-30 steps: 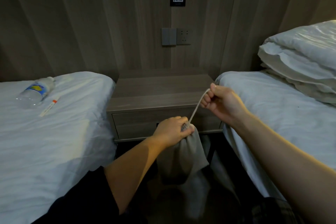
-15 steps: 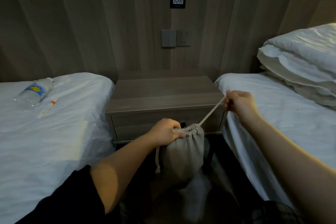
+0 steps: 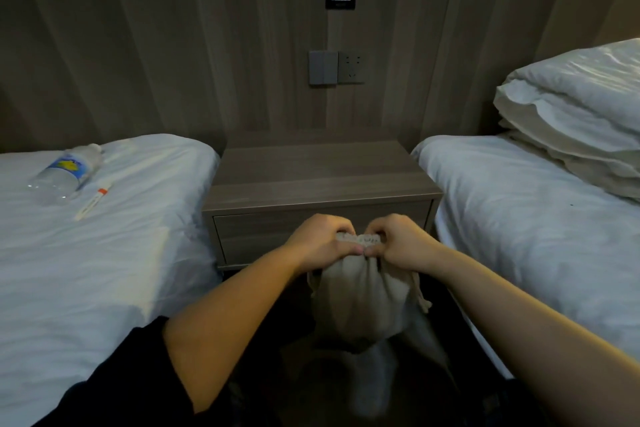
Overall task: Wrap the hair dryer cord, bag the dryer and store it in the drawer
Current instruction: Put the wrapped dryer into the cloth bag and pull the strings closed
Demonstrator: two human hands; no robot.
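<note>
Bedside drawer (image 3: 270,229) at frame centre is closed; left hand (image 3: 320,243) and right hand (image 3: 401,244) pinch the cinched bag (image 3: 363,302); storage pending.

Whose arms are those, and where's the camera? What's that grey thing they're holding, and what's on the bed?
There is no machine here. The camera sits on a person's head, so you look down at their own arms. The left hand and the right hand pinch the gathered top of a grey cloth bag, which hangs in front of the shut drawer of a wooden nightstand. On the left bed lie a water bottle and a thin white stick with an orange band. What is inside the bag is hidden.
</note>
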